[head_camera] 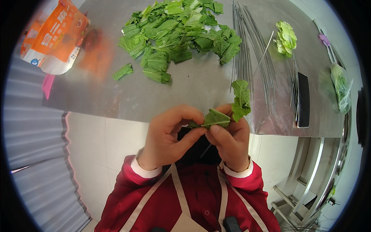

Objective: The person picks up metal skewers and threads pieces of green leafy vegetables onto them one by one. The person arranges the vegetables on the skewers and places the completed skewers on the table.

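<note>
Before my chest, my left hand (171, 133) pinches one end of a cut green leaf piece (216, 119) between thumb and fingers. The thumb of my right hand (233, 137) presses on the same piece's other side. A thin metal skewer (265, 49) runs slantwise through my right hand, and its lower tip shows below the fingers. Another leaf piece (241, 100) is threaded on this skewer just above my right fingers. Whether the skewer pierces the piece between my hands is hidden by my fingers.
A heap of cut leaves (174, 32) lies on the metal table (185, 92). Bare skewers (242, 52) lie right of it, then skewers loaded with pale green slices (285, 39) beside a black flat object (303, 100). An orange printed pouch (58, 37) stands left; bagged greens (340, 87) lie far right.
</note>
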Motion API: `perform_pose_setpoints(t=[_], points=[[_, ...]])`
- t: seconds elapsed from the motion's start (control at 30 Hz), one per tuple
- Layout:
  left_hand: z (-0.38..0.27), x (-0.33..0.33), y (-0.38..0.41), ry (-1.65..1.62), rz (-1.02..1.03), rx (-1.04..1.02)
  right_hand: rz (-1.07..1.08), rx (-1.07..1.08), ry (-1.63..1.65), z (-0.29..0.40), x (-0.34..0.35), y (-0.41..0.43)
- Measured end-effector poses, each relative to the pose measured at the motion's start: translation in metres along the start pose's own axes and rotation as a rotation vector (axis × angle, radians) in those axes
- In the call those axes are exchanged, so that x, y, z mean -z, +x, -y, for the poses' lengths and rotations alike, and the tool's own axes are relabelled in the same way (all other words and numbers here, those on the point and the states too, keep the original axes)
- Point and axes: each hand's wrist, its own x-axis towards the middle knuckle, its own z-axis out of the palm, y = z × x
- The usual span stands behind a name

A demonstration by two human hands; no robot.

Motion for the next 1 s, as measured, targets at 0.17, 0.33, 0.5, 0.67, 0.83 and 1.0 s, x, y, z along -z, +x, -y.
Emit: perform_pose_setpoints(t=[0.17,0.33,0.5,0.67,0.83,1.0], points=[[-0.0034,-0.0072,-0.0023,-0.017,-0.099,0.032,0.066,0.026,-0.018,-0.0052,0.0092,-0.0008],[-0.0032,-0.0061,-0.0018,-0.013,-0.077,0.094,0.035,0.065,-0.068,-0.0081,0.0082,-0.0007],[-0.0025,-0.0031,-0.0026,0.035,-0.028,0.103,0.057,0.059,-0.060,-0.0085,0.0097,-0.0002],[-0.0015,-0.0024,-0.0017,-0.002,-0.034,0.052,0.113,0.032,-0.001,-0.0030,0.0073,0.0012],[-0.0012,-0.0024,-0.0012,-0.008,-0.037,0.032,0.089,0.025,0.010,-0.0060,0.0103,0.0001],[0.0018,-0.0021,-0.0012,-0.033,-0.035,0.025,0.096,0.044,-0.022,-0.0045,0.0116,0.0011]])
